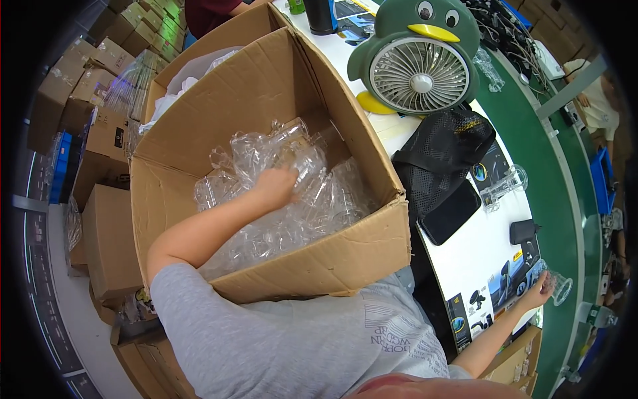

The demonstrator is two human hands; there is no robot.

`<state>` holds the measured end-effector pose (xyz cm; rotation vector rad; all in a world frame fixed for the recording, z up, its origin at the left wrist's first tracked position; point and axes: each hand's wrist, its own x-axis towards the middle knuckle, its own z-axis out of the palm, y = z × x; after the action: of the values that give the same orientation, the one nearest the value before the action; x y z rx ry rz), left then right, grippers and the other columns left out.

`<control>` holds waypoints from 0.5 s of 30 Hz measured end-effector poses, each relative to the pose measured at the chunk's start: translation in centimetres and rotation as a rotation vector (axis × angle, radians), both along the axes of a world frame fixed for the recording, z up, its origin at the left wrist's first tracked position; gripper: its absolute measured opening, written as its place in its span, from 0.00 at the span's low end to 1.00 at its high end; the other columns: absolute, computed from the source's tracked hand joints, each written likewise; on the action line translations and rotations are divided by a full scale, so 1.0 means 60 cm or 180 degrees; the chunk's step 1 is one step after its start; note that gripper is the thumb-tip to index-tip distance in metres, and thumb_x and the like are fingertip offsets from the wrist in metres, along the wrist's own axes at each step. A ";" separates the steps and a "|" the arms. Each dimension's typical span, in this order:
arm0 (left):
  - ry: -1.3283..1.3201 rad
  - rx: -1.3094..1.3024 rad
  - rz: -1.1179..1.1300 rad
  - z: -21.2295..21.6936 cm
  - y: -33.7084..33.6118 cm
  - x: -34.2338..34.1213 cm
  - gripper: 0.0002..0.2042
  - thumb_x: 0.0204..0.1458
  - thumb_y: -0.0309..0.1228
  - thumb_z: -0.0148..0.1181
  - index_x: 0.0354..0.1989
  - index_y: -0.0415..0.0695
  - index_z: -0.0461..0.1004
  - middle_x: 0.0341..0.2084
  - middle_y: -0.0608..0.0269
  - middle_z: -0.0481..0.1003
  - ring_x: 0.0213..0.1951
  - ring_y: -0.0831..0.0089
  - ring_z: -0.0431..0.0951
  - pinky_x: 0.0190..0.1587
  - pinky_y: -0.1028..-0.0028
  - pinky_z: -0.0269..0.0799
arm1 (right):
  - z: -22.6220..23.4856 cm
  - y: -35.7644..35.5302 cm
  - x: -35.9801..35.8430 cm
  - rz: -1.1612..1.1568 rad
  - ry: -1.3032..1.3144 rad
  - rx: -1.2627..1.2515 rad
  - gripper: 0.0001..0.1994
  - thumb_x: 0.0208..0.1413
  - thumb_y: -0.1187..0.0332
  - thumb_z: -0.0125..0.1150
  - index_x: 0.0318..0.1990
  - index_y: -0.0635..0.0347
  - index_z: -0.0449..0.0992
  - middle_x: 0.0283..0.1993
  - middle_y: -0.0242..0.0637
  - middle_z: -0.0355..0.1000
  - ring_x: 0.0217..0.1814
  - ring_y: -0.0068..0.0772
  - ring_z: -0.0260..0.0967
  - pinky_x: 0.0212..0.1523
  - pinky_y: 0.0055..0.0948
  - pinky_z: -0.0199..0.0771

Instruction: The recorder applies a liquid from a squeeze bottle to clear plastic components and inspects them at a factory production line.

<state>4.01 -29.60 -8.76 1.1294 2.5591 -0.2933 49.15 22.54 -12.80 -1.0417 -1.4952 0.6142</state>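
Note:
My left hand [278,186] reaches into a large open cardboard box [319,259], among a heap of clear plastic pieces [266,229]. Transparent plastic covers its fingers, so I cannot make out their grip. Out to the right, over the table's edge, my right hand [541,292] is closed on a clear plastic piece [561,290] with a round, ring-like end. A similar clear piece [508,187] lies on the white table farther up.
On the table [435,263] are a green penguin-shaped fan [422,76], a black mesh bag [442,156], a black phone [450,213] and a small black object [524,231]. Stacked cartons [109,239] stand at the left. A green strip [555,199] runs along the table's right side.

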 end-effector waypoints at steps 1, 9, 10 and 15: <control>0.0235 0.0366 0.0064 -0.001 -0.003 -0.007 0.22 0.36 0.41 0.65 0.35 0.38 0.69 0.38 0.47 0.69 0.30 0.54 0.76 0.31 0.61 0.72 | -0.002 0.001 0.000 0.0022 0.0092 0.0019 0.14 0.51 0.72 0.58 0.43 0.71 0.68 0.40 0.42 0.71 0.40 0.28 0.69 0.44 0.23 0.69; 0.1261 0.0292 0.0014 -0.002 -0.039 -0.103 0.13 0.38 0.29 0.57 0.34 0.41 0.66 0.33 0.51 0.68 0.26 0.55 0.76 0.27 0.60 0.71 | 0.005 -0.005 -0.008 0.0019 0.0049 -0.0028 0.14 0.51 0.73 0.58 0.43 0.71 0.67 0.39 0.41 0.71 0.40 0.27 0.69 0.43 0.22 0.70; 0.1434 0.0338 0.0127 0.013 -0.042 -0.118 0.11 0.39 0.29 0.56 0.32 0.41 0.68 0.31 0.50 0.70 0.26 0.54 0.76 0.27 0.60 0.71 | 0.004 -0.005 -0.008 0.0021 0.0075 -0.0024 0.13 0.51 0.73 0.58 0.43 0.71 0.68 0.39 0.41 0.71 0.40 0.27 0.69 0.43 0.22 0.70; 0.0625 -0.0376 0.0483 0.076 -0.002 -0.104 0.07 0.41 0.31 0.57 0.25 0.42 0.77 0.28 0.50 0.76 0.33 0.58 0.77 0.33 0.63 0.73 | 0.005 -0.003 -0.002 -0.0011 0.0075 -0.0001 0.12 0.51 0.73 0.58 0.42 0.70 0.68 0.38 0.41 0.72 0.39 0.26 0.69 0.42 0.22 0.70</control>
<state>-2.21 -29.73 -4.18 0.8983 2.7374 -0.5338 49.05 22.39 -12.47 -1.0337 -1.4726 0.6224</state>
